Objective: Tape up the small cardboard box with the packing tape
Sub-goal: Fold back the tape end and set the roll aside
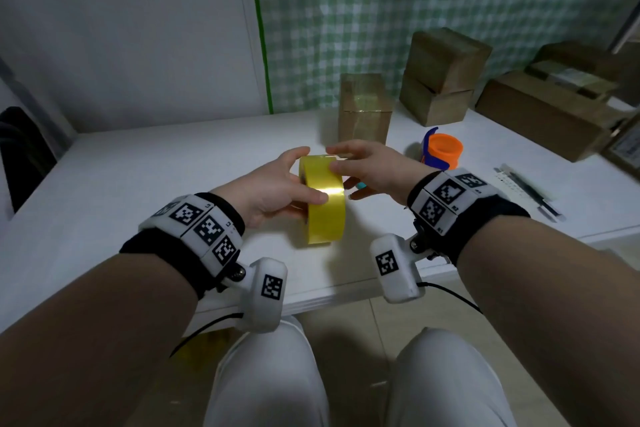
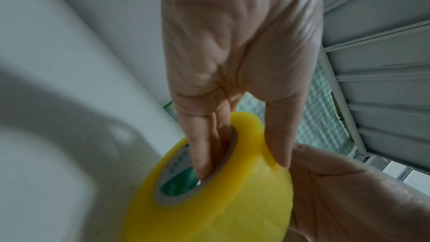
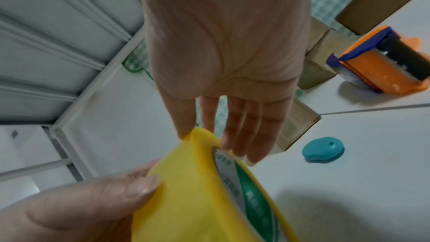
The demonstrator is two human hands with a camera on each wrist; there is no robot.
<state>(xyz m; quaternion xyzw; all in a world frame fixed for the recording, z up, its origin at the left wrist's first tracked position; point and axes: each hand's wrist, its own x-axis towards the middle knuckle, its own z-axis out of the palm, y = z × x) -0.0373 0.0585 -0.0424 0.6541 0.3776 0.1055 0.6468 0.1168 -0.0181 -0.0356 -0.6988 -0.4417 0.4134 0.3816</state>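
Note:
A yellow roll of packing tape stands on edge above the white table's front part. My left hand grips it: the fingers reach into the cardboard core and the thumb lies on the outer winding. My right hand touches the roll from the right, thumb tip on its top edge and straight fingers beside its far face. The small cardboard box stands upright just behind the hands, with glossy tape across its front.
An orange and blue tape dispenser sits to the right of the box, and a small blue cutter lies near my right fingers. More cardboard boxes are stacked at the back right. A pen lies at the right edge.

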